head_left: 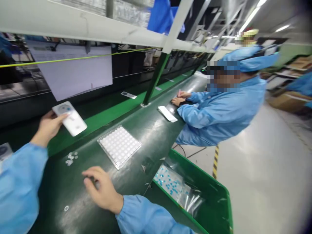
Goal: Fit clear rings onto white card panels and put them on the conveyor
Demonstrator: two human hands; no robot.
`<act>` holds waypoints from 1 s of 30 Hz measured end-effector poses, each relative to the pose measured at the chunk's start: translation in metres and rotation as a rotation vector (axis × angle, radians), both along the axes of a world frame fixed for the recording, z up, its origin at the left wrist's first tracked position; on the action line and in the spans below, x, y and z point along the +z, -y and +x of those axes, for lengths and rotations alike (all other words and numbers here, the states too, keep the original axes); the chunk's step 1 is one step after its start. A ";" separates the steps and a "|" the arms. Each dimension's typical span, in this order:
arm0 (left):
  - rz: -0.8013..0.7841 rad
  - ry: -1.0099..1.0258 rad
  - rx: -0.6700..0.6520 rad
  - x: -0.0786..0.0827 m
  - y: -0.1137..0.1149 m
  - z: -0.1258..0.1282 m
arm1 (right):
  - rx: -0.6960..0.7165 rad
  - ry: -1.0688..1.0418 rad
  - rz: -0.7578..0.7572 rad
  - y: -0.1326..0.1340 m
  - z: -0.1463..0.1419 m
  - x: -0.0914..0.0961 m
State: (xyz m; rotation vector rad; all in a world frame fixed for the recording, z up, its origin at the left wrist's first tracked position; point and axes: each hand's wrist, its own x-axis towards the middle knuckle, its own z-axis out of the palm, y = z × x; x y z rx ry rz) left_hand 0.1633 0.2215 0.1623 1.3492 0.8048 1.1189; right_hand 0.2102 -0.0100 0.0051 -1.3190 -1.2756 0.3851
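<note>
The left hand holds a white plastic housing up over the near edge of the belt, its fingers curled round the smooth, glossy body. The housing is a rounded oblong, tilted, with a circular grey face at its upper end. The right hand sits low over the belt, fingers curved and drawn in toward the thumb. Whether they pinch something small cannot be told from this view.

The step in hand looks like handling one housing at the belt, with the small parts laid out loose beside it. Between the hands, a little heap of clear rings lies on the dark green belt, and a single clear ring sits apart, just left of the right hand. Farther along is a clear plastic tray with a neat grid of white, soft-looking squares.

Light blue smock sleeves gather at both wrists. Beyond the belt's edge stands a green plastic bin, holding a crinkled clear bag of small blue pieces. Up the line, a seated co-worker in a blue smock and cap has both hands together on the belt — a second white housing lies flat just before them. A pale printed sheet hangs from the shelf above.
</note>
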 end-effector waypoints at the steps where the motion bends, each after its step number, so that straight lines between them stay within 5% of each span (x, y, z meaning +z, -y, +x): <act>1: -0.057 -0.032 0.006 -0.005 0.002 -0.012 | -0.077 -0.087 0.031 -0.004 0.010 0.003; 4: -0.239 -0.135 0.014 -0.033 0.047 -0.062 | -0.083 -0.290 -0.013 -0.008 0.027 0.013; 8: -0.447 0.012 0.010 -0.080 0.154 -0.105 | 0.286 -0.462 -0.278 0.007 0.012 0.017; 11: -0.536 0.079 0.045 -0.115 0.195 -0.115 | 0.442 -0.451 -0.410 0.024 -0.001 0.013; 14: -0.532 0.071 0.116 -0.138 0.206 -0.127 | 0.498 -0.348 -0.458 0.037 -0.005 0.013; 18: -0.505 0.091 0.125 -0.147 0.212 -0.134 | 0.455 -0.178 -0.442 0.043 -0.008 0.018; 25: -0.487 0.055 0.140 -0.144 0.225 -0.130 | 0.183 0.357 0.063 0.038 -0.020 0.031; 30: -0.436 -0.009 0.134 -0.145 0.228 -0.129 | 0.254 0.642 0.076 0.034 -0.021 0.030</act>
